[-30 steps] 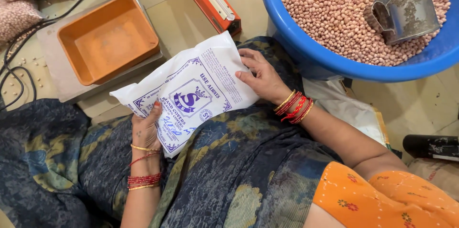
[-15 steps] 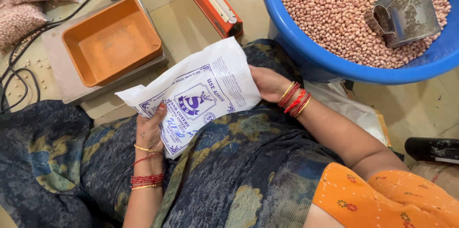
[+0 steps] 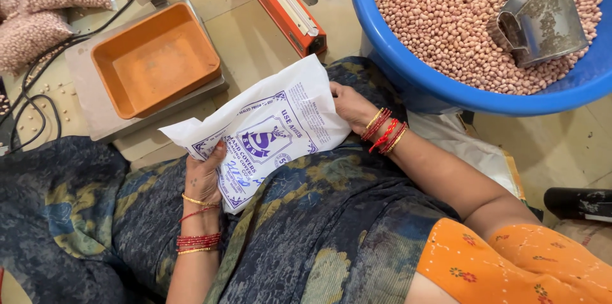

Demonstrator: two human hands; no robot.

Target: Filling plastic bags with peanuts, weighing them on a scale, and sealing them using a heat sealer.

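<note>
You hold a white printed bag (image 3: 264,128) flat over your lap, between both hands. Your left hand (image 3: 204,176) grasps its lower edge, thumb on the printed face and fingers hidden behind it. Your right hand (image 3: 347,105) grips the far edge, its fingers mostly tucked behind the bag, so you cannot tell exactly how they close, though they clearly keep hold. The bag looks empty and slack, with its mouth seemingly toward the right hand.

By the look of it, the step in hand is readying the bag: getting it oriented and finding its opening. The next move calls for parting the two layers at the mouth with your fingertips while your left hand keeps the bottom steady, so the bag does not fold over itself.

The blue tub (image 3: 408,71) of peanuts (image 3: 440,17) sits just beyond your right hand, with the metal scoop (image 3: 542,17) resting in it. The orange tray (image 3: 155,59) on the scale stands ahead of your left hand, the orange sealer (image 3: 280,1) between tray and tub, and filled bags (image 3: 44,10) lie at the far left
</note>
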